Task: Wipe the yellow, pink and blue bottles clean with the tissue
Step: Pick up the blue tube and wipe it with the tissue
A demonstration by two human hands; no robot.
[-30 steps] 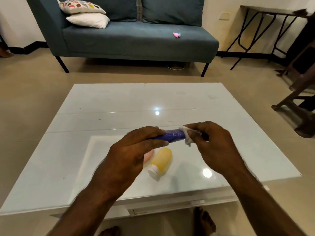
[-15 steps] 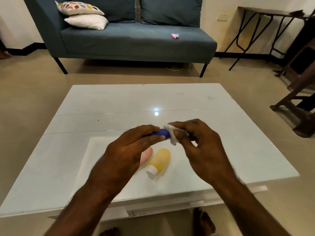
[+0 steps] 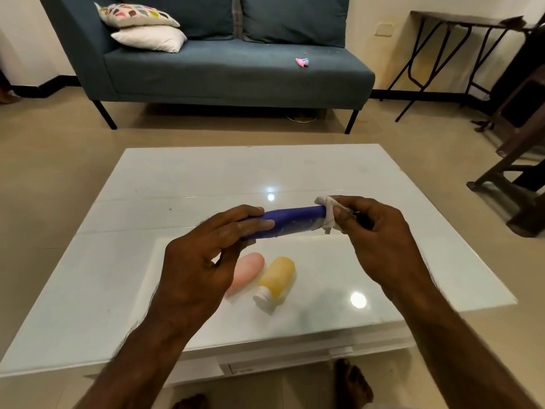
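While gripped mid-frame by left hand (image 3: pixel 203 261), blue bottle (image 3: pixel 290 221) may slip: right hand (image 3: pixel 380 243) pinching tissue (image 3: pixel 327 215) only at far end.

Blue sofa (image 3: pixel 236 72); 2 pillows (image 3: pixel 144 28); white table (image 3: pixel 206 178)

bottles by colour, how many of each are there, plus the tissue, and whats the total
Blue plastic bottle, held above the white glass table by the left hand: 1
Pink plastic bottle, lying on the table: 1
Yellow plastic bottle with a white cap, lying on the table: 1
White crumpled tissue, pinched in the right hand at the blue bottle's end: 1
Total: 4
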